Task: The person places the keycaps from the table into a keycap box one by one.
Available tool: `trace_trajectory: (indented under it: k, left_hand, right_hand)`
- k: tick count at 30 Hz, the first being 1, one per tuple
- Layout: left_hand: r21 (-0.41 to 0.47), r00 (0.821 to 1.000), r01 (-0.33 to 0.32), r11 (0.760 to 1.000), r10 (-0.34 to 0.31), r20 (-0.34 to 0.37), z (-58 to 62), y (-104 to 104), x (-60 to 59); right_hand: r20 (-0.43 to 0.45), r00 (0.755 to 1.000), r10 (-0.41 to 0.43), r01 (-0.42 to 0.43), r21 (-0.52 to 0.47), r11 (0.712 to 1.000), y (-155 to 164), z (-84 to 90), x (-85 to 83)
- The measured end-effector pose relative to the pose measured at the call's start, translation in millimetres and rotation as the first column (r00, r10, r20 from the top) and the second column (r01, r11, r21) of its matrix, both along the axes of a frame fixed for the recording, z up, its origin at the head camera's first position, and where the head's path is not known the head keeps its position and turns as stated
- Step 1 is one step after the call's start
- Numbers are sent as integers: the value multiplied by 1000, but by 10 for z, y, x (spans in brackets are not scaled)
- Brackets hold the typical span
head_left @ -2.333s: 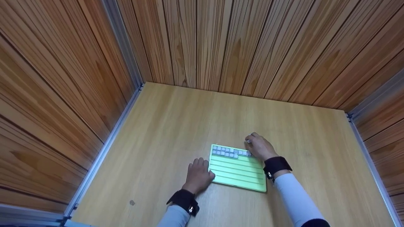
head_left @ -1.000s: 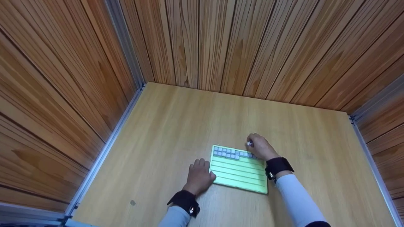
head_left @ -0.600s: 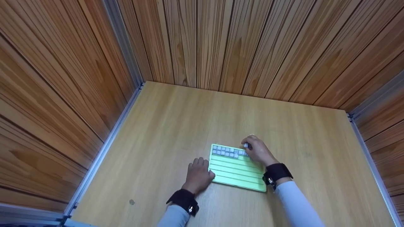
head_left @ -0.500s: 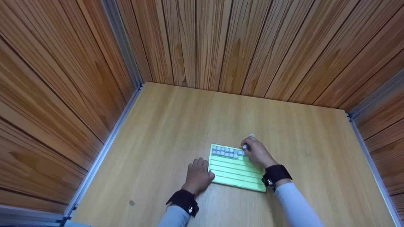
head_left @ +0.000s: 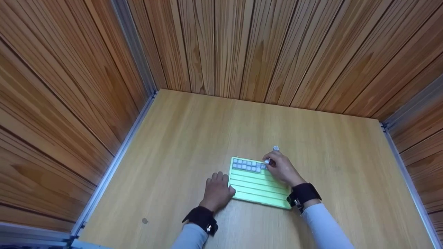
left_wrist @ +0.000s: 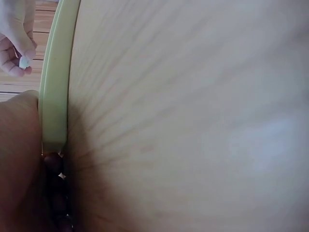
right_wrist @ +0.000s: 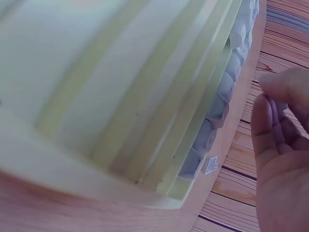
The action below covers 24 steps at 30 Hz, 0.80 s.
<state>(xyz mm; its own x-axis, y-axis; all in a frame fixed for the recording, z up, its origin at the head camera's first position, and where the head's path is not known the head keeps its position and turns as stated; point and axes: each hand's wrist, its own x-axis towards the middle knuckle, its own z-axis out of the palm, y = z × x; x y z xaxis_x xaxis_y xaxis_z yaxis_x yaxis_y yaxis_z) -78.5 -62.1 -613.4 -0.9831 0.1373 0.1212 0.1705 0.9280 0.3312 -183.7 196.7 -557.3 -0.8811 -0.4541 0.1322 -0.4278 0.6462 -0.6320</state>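
Note:
A light green slotted tray (head_left: 258,188) lies on the table, with whitish-grey keycaps (head_left: 246,165) along its two farthest rows. My left hand (head_left: 217,192) grips its near left corner, thumb against the near edge and fingers along the left side. Over the right part of the far row, my right hand (head_left: 282,168) pinches a single keycap (head_left: 267,161) between thumb and fingers. That pinched keycap (left_wrist: 24,62) also shows in the left wrist view. Just beyond my right hand lies a loose pale keycap (head_left: 276,148). The right hand hides the far right end of the rows.
Wood-plank walls (head_left: 259,52) with metal corner rails (head_left: 114,162) enclose the tabletop (head_left: 193,124) at the back and sides. A small dark round mark (head_left: 144,220) is on the table at the left front.
My right hand, pinching the keycap, has shifted left and slightly nearer along the far row. The loose keycap behind it has come into full view. My left hand stays put.

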Motion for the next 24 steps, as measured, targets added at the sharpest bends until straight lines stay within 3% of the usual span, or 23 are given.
trace_trajectory:
  k: [5,11,24]
  left_hand:
    - [5,1000,0,1000,0,-3,-21,-6,-6]
    - [1,1000,4,1000,-4,-19,-51,-9,-7]
    - [23,1000,6,1000,-6,12,-37,-27,-11]
  right_hand:
    - [47,999,-10,9,20,1000,-5,23,42]
    - [6,999,-34,33,70,997,-26,-1,103]
    - [-74,994,74,-61,170,984,-101,-79,197]
